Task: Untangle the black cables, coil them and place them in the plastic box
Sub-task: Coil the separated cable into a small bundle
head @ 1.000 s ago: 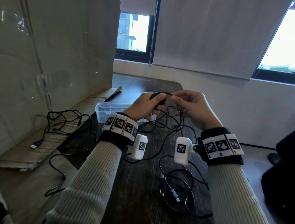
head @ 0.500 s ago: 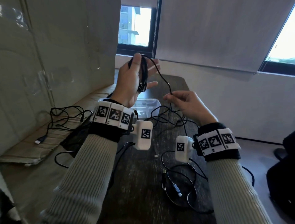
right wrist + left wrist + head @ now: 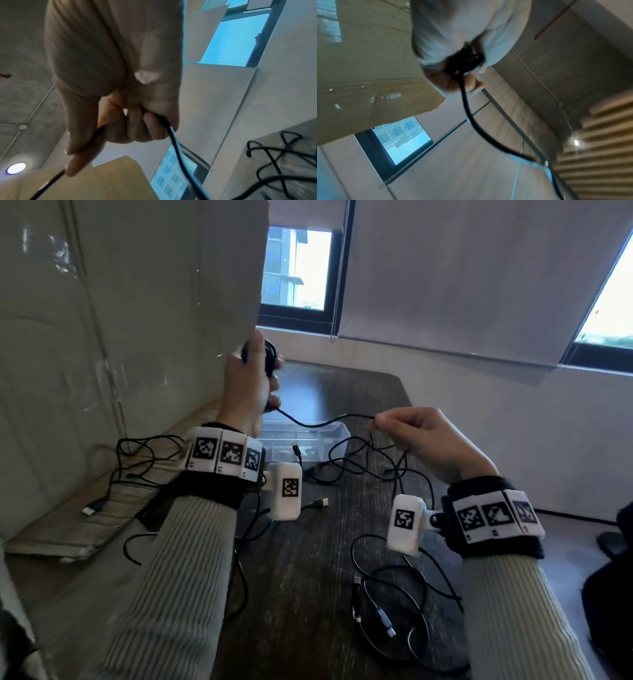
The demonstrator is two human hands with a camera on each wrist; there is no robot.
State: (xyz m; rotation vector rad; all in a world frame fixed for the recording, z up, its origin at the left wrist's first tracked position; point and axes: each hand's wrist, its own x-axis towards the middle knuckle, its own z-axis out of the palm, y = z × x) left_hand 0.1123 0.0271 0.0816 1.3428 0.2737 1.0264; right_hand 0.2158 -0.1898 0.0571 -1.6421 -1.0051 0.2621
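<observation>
My left hand is raised above the table and grips a small coil of black cable, also seen bunched in its fingers in the left wrist view as the coil. From the coil a free length of the cable runs right to my right hand, which pinches it; the right wrist view shows this cable passing through the curled fingers. The clear plastic box stands on the dark table below and between the hands. A tangle of black cables lies right of the box.
A large cardboard sheet leans at the left, with a cable bundle on the flat cardboard before it. Another looped cable with USB plugs lies near the front of the table. A loose USB plug lies mid-table.
My left hand closed round the coil and lowered slightly. My right hand moved right, drawing the cable out level between the hands.
</observation>
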